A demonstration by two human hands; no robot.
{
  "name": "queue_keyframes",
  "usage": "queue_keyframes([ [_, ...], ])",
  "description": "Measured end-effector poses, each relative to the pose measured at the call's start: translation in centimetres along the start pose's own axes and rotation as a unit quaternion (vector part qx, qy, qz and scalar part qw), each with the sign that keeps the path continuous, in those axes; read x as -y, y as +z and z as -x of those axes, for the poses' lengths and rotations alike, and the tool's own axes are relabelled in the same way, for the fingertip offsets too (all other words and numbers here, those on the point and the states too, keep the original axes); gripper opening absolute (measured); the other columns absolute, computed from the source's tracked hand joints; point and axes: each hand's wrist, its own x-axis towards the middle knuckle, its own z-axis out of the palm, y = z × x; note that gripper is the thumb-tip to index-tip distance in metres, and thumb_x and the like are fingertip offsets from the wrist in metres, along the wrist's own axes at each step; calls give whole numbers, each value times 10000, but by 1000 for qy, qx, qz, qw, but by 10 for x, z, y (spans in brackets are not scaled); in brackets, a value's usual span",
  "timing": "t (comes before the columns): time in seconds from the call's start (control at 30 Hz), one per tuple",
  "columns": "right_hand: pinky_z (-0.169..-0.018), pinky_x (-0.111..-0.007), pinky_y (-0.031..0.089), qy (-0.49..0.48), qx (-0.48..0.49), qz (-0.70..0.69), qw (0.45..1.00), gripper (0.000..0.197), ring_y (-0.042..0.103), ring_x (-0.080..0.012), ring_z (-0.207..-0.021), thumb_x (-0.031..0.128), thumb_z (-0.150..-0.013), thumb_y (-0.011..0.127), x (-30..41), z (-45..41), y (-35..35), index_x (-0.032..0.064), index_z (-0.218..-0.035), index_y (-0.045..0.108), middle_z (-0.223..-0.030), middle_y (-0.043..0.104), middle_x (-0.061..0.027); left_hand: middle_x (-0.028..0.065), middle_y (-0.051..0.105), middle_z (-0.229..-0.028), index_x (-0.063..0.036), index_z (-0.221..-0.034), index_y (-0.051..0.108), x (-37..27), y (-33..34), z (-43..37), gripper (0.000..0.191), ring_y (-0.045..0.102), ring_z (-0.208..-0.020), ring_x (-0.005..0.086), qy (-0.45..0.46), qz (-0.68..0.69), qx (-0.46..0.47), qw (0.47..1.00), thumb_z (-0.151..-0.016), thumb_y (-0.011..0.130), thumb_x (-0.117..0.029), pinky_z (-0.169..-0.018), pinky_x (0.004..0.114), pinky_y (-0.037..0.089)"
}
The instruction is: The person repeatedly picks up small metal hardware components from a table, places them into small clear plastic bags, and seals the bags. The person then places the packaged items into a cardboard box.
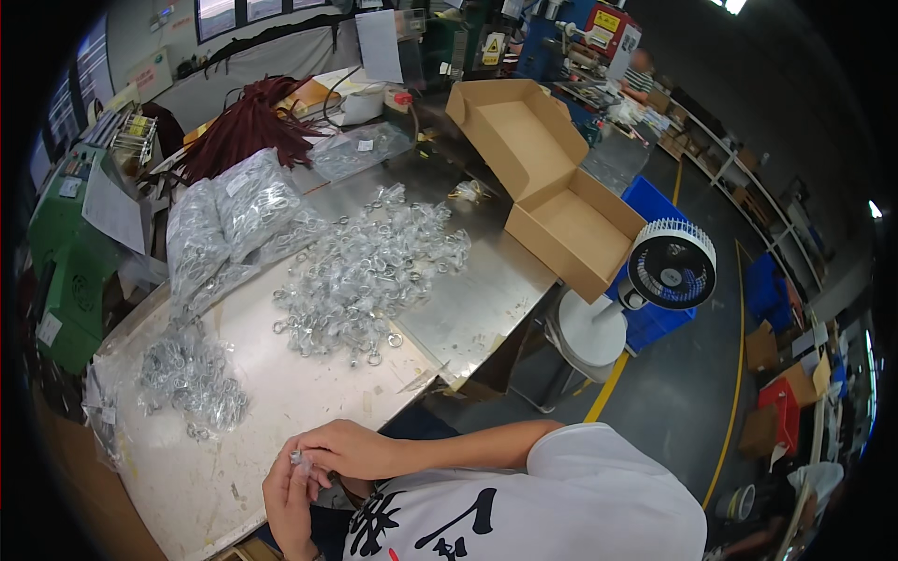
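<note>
Both hands meet at the table's near edge around a small metal piece with clear plastic (300, 459). My left hand (286, 494) holds it from below with curled fingers. My right hand (351, 449) reaches in from the right, its fingertips pressed on the same piece. Beyond them lies a broad heap of metal rings in clear plastic wrap (365, 280). A smaller heap of wrapped metal pieces (193, 382) sits to the left. Behind it rest large clear plastic bags filled with similar pieces (245, 210).
An open cardboard box (568, 217) stands at the table's right edge, near a round fan (671, 270) and a white stool (593, 333). Dark red strips (252, 126) lie at the back. A green machine (77, 280) is at left. A person (637, 77) is far off.
</note>
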Motion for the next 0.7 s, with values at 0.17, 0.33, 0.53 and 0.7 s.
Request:
queue_keyframes([
  [0.17, -667, -376, 542, -78, -43, 73, 993, 154, 690, -239, -667, 79, -1052, 540, -5, -2, 10, -25, -971, 622, -782, 708, -117, 28, 626, -776, 90, -1334, 630, 14, 10, 2, 311, 520, -660, 46, 68, -24, -112, 991, -1088, 506, -56, -567, 181, 386],
  [0.33, -618, -394, 533, -80, -77, 129, 985, 160, 671, -269, -618, 94, -1046, 547, -2, -3, 5, -10, -962, 635, -754, 695, -120, 14, 623, -784, 58, -1272, 670, 27, 14, -17, 264, 506, -660, 54, 187, -249, -166, 936, -1072, 513, -15, -582, 222, 401],
  [0.53, -631, -414, 539, -7, -123, 158, 980, 187, 696, -310, -670, 133, -1023, 575, 30, -15, -39, 10, -909, 658, -718, 695, -141, 96, 651, -823, 28, -1244, 677, 2, -35, -39, 230, 583, -704, 172, 53, -205, -57, 976, -1045, 600, -55, -613, 290, 451],
  [0.7, -797, -464, 589, -43, -318, 475, 819, 344, 722, -372, -951, 91, -992, 630, 45, -34, -99, 20, -1328, 608, -1388, 622, -166, 153, 647, -1178, 2, -1332, 618, 31, -106, -53, 354, 654, -976, 312, 178, -477, -305, 805, -984, 673, -36, -759, 397, 526],
])
